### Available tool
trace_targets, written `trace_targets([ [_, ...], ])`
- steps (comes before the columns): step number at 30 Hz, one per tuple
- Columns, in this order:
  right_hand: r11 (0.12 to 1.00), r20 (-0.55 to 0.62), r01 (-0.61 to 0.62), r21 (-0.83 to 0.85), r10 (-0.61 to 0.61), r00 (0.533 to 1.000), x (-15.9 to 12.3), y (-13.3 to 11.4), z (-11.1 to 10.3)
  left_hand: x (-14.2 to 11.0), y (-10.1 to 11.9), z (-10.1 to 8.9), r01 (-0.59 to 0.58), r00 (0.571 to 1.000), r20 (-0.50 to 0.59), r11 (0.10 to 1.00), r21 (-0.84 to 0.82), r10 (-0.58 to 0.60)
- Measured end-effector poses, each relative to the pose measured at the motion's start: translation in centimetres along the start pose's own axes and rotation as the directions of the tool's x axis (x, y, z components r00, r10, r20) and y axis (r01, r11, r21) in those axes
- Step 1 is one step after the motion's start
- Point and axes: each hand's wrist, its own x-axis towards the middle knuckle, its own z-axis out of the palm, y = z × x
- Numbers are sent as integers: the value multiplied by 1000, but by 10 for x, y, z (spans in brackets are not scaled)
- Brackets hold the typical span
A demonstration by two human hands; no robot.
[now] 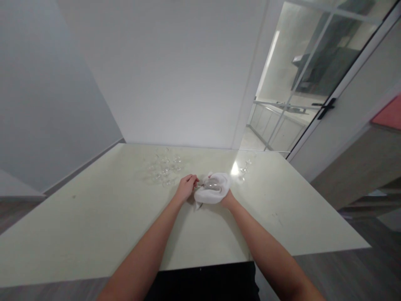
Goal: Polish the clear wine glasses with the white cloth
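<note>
A clear stemmed glass [211, 184] lies sideways between my hands above the table, its bowl pointing right. My left hand [186, 187] is closed on the foot and stem end. A white cloth [207, 197] wraps under and around the bowl. My right hand [228, 199] is gripping the cloth and, through it, the bowl; most of its fingers are hidden beneath the fabric.
Several clear glasses [165, 167] stand in a cluster at the back left of the pale table [103, 225]. More clear glassware [244, 168] is at the back right beside a bright reflection. A white wall and a glazed door [291, 83] rise behind the table.
</note>
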Motion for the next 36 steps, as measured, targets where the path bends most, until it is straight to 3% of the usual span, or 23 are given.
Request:
trace_targets([
  [2,1000,-38,12,16,-12,999,1,1,3,-1,1,0,-16,1000,2,1000,1,16],
  [4,990,-119,-88,112,102,988,1,5,7,-7,6,-1,-217,974,-55,973,74,222],
  [7,894,-113,-351,279,393,912,0,12,10,-20,14,0,-550,826,-17,813,190,563],
  [9,843,-43,-447,299,479,877,-2,14,10,-26,16,1,-637,763,38,739,219,646],
  [10,839,-10,-461,289,484,875,-2,13,9,-28,16,1,-636,763,47,735,233,645],
  [12,872,20,-420,251,429,903,-2,11,5,-28,14,1,-582,803,32,771,258,595],
  [15,985,14,-151,77,151,988,-1,7,0,-18,7,0,-400,902,-79,892,212,424],
  [18,995,54,58,-81,-54,997,-2,9,-1,-4,-3,0,-161,977,-139,987,22,163],
  [21,988,93,97,-118,-87,992,-5,12,2,7,-11,1,38,998,-47,996,-83,-42],
  [23,988,93,108,-108,-98,991,-4,12,4,7,-12,2,83,996,-12,993,-87,-84],
  [25,994,40,62,-85,-59,997,-2,12,4,3,-8,1,1,998,-60,997,-73,-5],
  [27,997,-47,-38,-67,35,998,2,14,2,-4,-2,0,-194,972,-136,981,-1,192],
  [30,982,-72,-175,-75,169,983,3,21,0,-16,8,-4,-497,853,-81,850,176,516],
  [32,965,-51,-248,-88,244,968,0,22,0,-21,12,-5,-590,796,14,771,241,605],
  [34,956,-10,-263,-132,264,964,-4,17,1,-21,12,-6,-568,811,23,779,265,584],
  [36,973,49,-187,-139,195,980,-8,6,3,-17,11,-6,-438,887,-49,870,226,460],
])
